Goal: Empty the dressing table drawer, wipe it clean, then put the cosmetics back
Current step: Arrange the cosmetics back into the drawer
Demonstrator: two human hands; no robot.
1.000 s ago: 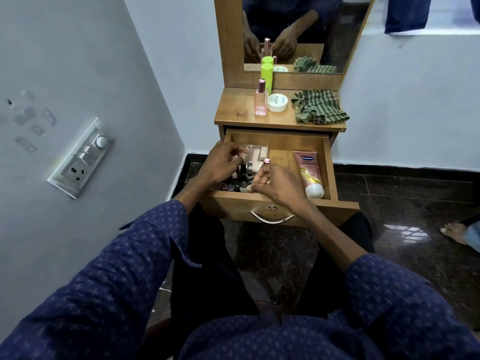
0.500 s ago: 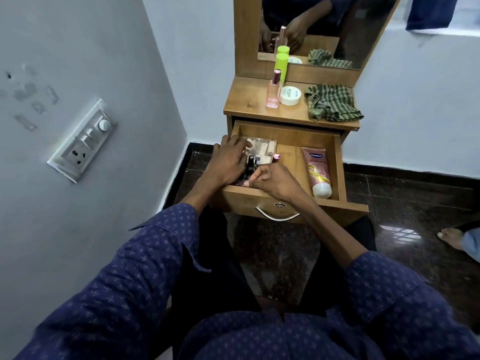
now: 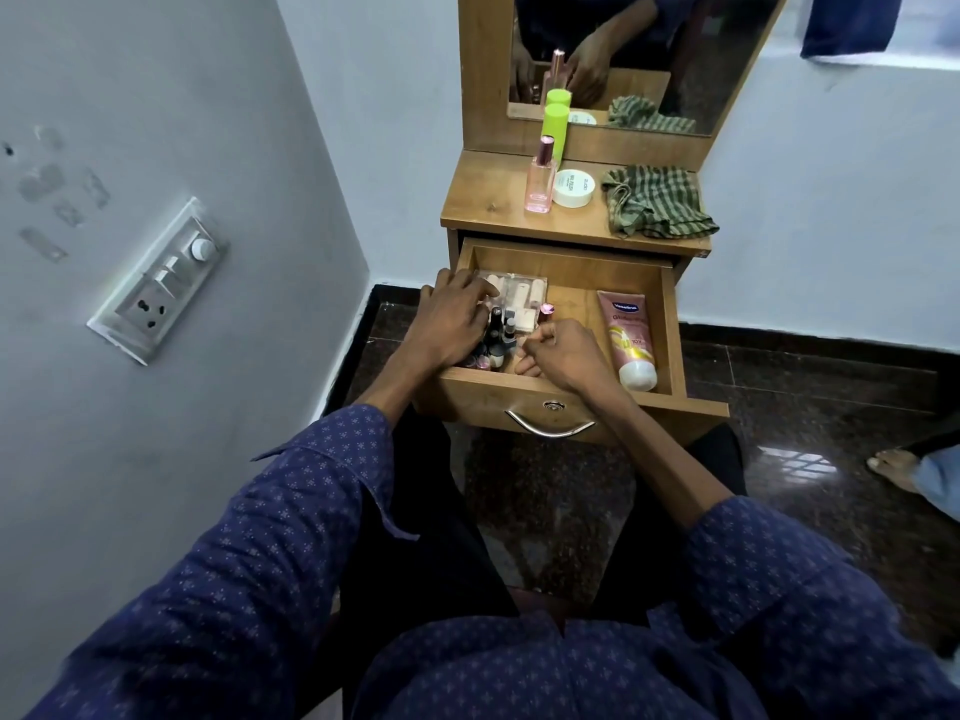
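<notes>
Pale blue wall corner, dark polished floor (image 3: 810,407). Wooden dressing table (image 3: 488,200) against the wall, drawer (image 3: 582,272) pulled out. Inside at left: clear compartment box (image 3: 522,291) of pale cosmetics, with a cluster of small dark bottles (image 3: 500,332) in front of it. Left hand (image 3: 449,322) laid over the bottles, fingers loosely spread and reaching onto the box; cannot tell if gripping anything. Right hand (image 3: 563,353) just beside the cluster, fingers curled inward, pinching a small pink-capped bottle (image 3: 545,311). At the drawer's right side, apart from both hands: pink Vaseline tube (image 3: 626,337) lying flat, white cap toward the front. On the table top: pink perfume bottle (image 3: 540,176), green-capped bottle (image 3: 555,127) behind it, white jar (image 3: 572,188) alongside, crumpled green striped cloth (image 3: 654,202) to the right. Above: mirror (image 3: 727,54). On the left wall: switchboard (image 3: 161,283). At far right: a bare foot (image 3: 896,467).
</notes>
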